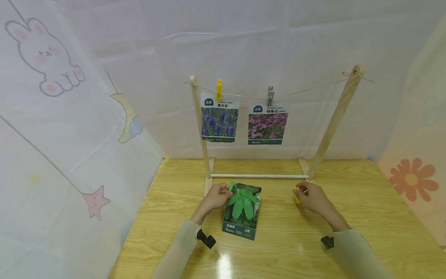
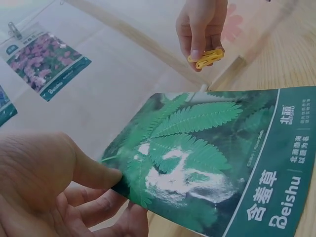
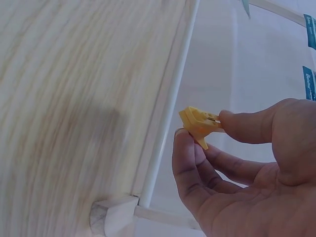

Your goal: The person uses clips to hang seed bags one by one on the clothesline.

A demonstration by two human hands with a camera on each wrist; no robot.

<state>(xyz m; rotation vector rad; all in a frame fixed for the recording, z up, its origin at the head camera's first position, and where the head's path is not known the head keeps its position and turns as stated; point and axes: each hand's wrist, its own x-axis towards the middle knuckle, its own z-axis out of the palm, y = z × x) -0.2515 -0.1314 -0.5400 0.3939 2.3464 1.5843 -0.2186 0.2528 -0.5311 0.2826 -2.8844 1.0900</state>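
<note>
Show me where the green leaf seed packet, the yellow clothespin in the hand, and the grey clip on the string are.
green leaf seed packet [image 1: 242, 211], head view, middle of its printed front.
yellow clothespin [image 3: 197, 123], right wrist view, its body between the fingertips.
grey clip [image 1: 270, 95], head view, its middle, on the string.

Three seed packets [image 1: 242, 211] are counted, three clothespins [image 1: 219, 90], two hands [image 1: 217, 195], and one wooden rack [image 1: 334, 120].
</note>
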